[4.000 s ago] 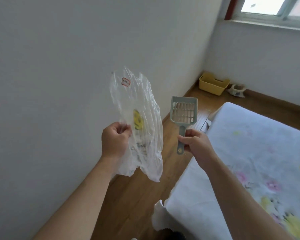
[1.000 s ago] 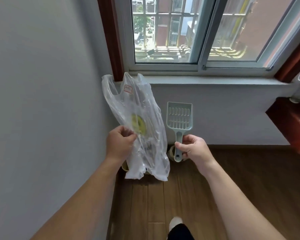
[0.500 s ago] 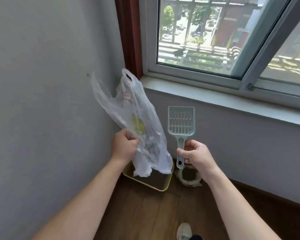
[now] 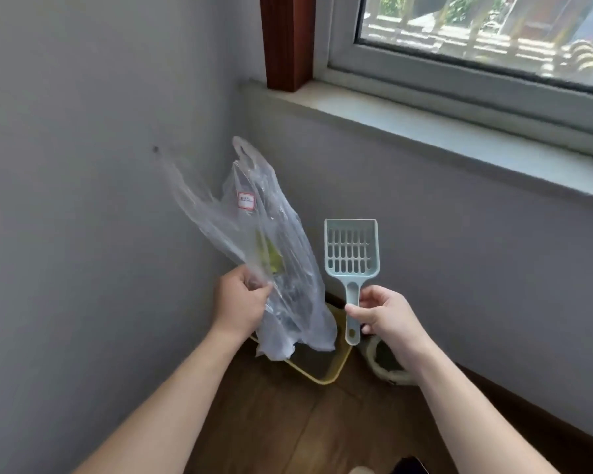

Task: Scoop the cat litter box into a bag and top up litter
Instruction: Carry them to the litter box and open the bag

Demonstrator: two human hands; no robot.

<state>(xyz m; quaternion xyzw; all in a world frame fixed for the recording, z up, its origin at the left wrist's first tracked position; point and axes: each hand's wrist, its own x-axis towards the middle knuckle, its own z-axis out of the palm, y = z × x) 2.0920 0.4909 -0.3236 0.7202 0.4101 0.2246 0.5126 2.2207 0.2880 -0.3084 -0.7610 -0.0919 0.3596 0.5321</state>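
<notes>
My left hand (image 4: 242, 302) grips a clear plastic bag (image 4: 281, 268) with a small red-edged label and a yellow print; the bag hangs up and down from my fist. My right hand (image 4: 384, 314) holds a pale blue slotted litter scoop (image 4: 351, 251) by its handle, blade upright. Below both, in the room's corner on the wood floor, sits the yellow litter box (image 4: 336, 367), mostly hidden behind the bag. A white litter sack (image 4: 387, 369) with its top rolled down stands right of the box, partly covered by my right wrist.
Grey walls meet in the corner just behind the box. A window sill (image 4: 425, 128) and window run above on the right, with a dark wood post (image 4: 286, 39) at the corner. Wood floor (image 4: 288, 422) lies in front of the box.
I have come closer to the corner; the litter box and sack now sit nearer and lower in view. The bag's handles have flared out to the left. Both hands keep their grip.
</notes>
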